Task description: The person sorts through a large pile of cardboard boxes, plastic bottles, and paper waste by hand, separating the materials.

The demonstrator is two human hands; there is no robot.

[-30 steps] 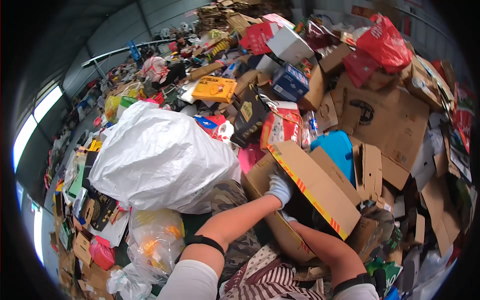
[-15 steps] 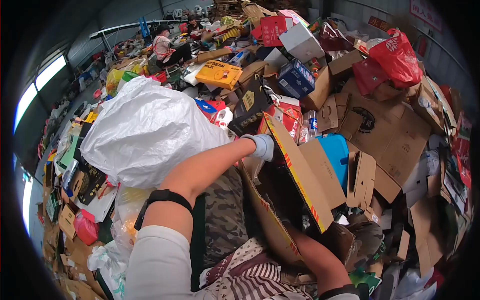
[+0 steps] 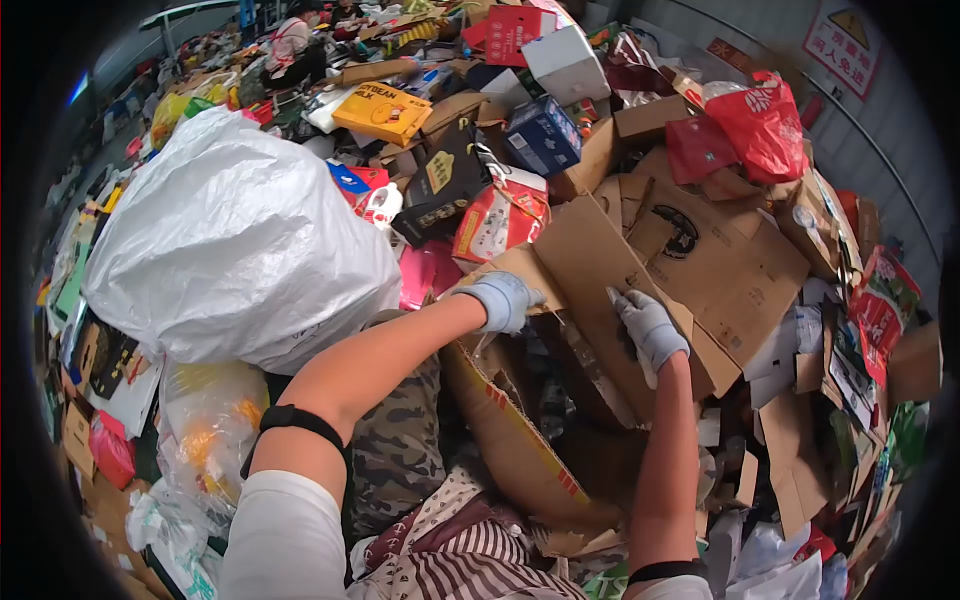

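Observation:
A large brown cardboard box (image 3: 515, 440) with a yellow-and-red edge stands in front of me, its top open. My left hand (image 3: 505, 302), in a pale glove, is closed on the box's far edge, with its fingertips partly hidden. On the right, my right hand (image 3: 648, 330), also gloved, lies against a raised cardboard flap (image 3: 590, 290) with its fingers stretched out and apart. Inside the box are dark shadows and some clear plastic that I cannot make out well.
A big white woven sack (image 3: 240, 240) bulges at the left. Beyond the box lie a red-and-white carton (image 3: 500, 215), a black box (image 3: 440, 180), a blue box (image 3: 543, 135) and a yellow soybean milk carton (image 3: 382, 112). A red plastic bag (image 3: 770, 130) rests on cardboard at right. Another person (image 3: 290, 45) sits far back.
My right hand has come up out of the box onto the raised flap, which has swung away to the right. My left hand stays at the box's far edge. The view has shifted right.

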